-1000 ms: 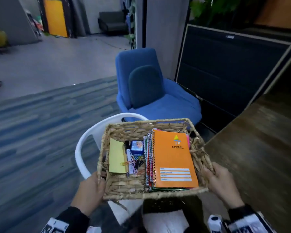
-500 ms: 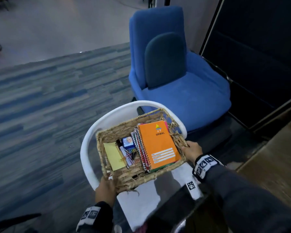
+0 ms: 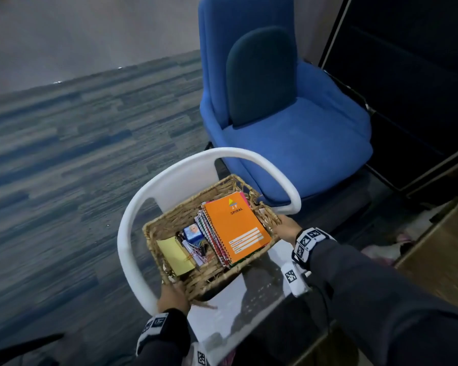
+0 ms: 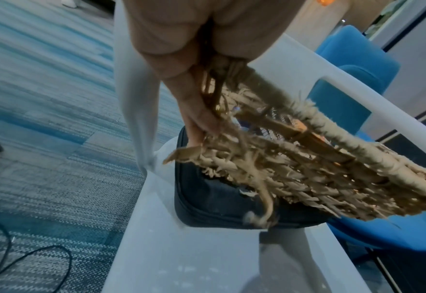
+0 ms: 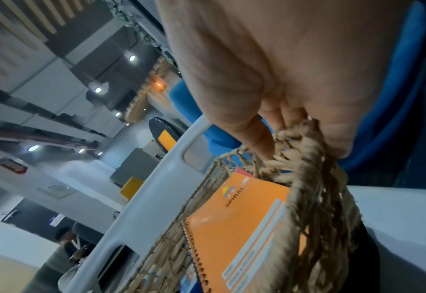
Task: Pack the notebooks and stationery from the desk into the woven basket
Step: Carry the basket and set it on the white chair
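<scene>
Now both hands, left hand [image 3: 173,297] at seven o'clock and right hand [image 3: 287,228] at three, grip the frayed woven straw basket [image 3: 169,220] over the white plastic chair [image 3: 185,170]. Inside, the orange spiral notebook [image 3: 237,229] tops the stack. Fraying weave could tear, I judge, tilting the basket and spilling stationery.

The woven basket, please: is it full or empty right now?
Partly full: the woven basket holds an orange spiral notebook, a yellow notepad and clips.
</scene>
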`<state>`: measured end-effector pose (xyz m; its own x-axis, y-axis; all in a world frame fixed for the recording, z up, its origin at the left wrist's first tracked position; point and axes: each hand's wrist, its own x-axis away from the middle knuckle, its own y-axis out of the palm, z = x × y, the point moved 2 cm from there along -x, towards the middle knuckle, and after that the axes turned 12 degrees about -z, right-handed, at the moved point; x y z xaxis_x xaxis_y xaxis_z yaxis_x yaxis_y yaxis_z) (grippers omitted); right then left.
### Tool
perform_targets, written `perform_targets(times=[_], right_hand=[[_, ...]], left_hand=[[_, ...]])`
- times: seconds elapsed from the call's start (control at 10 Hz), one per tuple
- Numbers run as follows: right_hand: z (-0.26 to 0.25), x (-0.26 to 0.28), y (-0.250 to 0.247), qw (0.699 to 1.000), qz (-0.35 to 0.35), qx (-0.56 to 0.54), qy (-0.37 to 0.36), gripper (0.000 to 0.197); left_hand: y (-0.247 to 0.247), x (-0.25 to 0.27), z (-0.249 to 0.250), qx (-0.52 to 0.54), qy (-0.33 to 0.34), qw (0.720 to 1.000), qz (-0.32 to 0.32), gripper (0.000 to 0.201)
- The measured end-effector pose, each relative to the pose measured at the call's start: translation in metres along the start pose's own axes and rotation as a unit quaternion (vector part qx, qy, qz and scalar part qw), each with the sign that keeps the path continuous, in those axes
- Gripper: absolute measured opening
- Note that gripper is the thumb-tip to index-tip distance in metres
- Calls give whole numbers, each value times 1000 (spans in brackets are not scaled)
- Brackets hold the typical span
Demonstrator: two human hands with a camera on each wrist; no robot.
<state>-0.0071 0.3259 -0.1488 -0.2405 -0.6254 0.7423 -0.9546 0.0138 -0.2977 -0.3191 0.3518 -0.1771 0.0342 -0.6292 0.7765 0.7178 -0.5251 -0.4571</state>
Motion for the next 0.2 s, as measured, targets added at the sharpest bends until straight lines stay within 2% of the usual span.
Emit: perform_targets(times=[0.1,0.2], right_hand=[[-14,40,-9,999,-9,-8,-39,38],[-27,110,-34,989,107,8,-100,51]], left_hand=[[1,-25,-6,-39,-9,998,-44,44],[-10,-14,0,-45,23,998,-49,54]])
